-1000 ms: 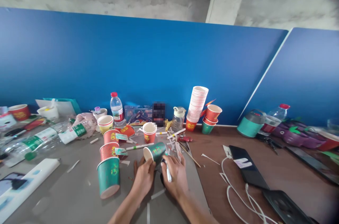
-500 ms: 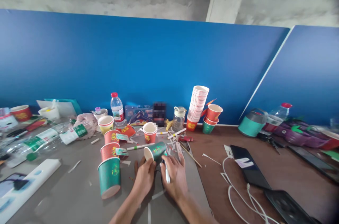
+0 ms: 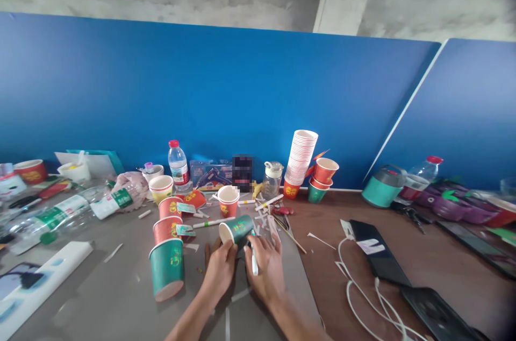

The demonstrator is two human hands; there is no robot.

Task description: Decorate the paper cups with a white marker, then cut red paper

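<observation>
A green paper cup (image 3: 238, 229) lies on its side, its white mouth turned to the lower left. My left hand (image 3: 221, 265) grips it at the rim, thumb on the near edge. In my right hand (image 3: 264, 260) is a white pen-like marker (image 3: 255, 264), its tip end against the cup's lower right side and partly hidden by my fingers. To the left lie joined paper cups in a row: a larger green cup (image 3: 167, 270) nearest me, with two red cups (image 3: 166, 228) behind it carrying small pale green tags. An upright red cup (image 3: 228, 202) stands just beyond my hands.
A tall stack of white-rimmed cups (image 3: 301, 158) leans near the blue partition (image 3: 258, 88), beside a glass jar (image 3: 273, 179). Paper scraps and sticks litter the grey board. Phones (image 3: 379, 252) and a white cable lie right; a power strip (image 3: 48, 282) and bottles lie left.
</observation>
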